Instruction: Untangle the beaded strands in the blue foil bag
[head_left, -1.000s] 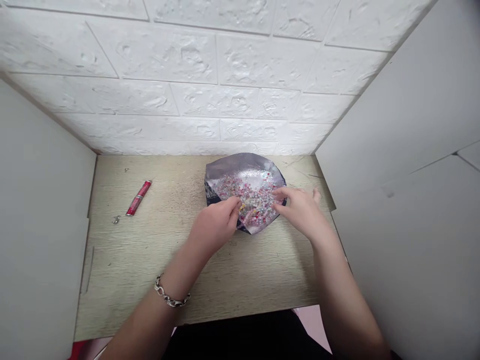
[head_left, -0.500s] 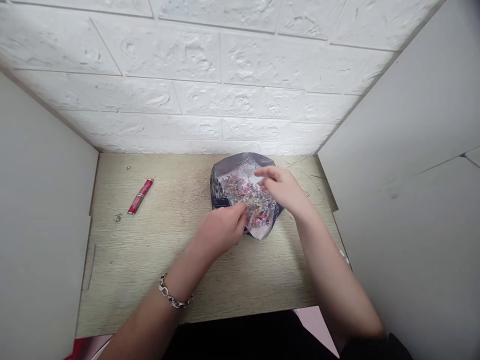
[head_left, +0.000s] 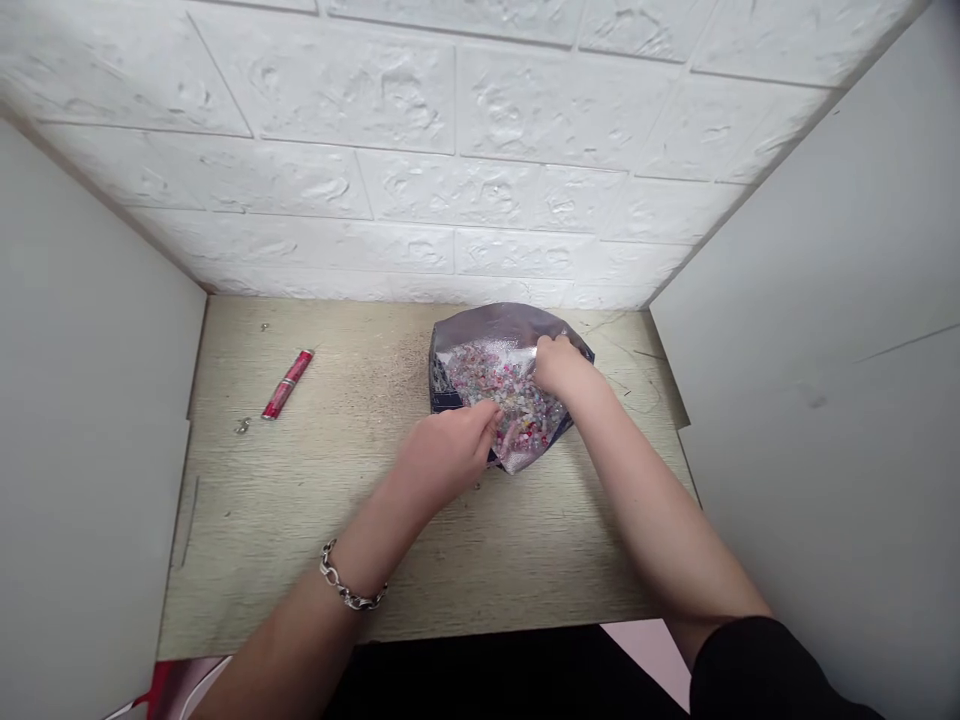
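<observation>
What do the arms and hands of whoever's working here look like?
The left hand and right hand are ungloved. A silver-coloured chain-link bracelet circles the left forearm; none shows on the right forearm. A black sleeve covers the right upper arm.

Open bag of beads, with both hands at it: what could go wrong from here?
The open bag gapes wide, so a tug by the left hand at its near rim could spill beads onto the table. The right hand reaches over the bag's right side; a push there might tilt the bag. Spilled beads might be hard to spot among the dark specks beside the bag.
</observation>
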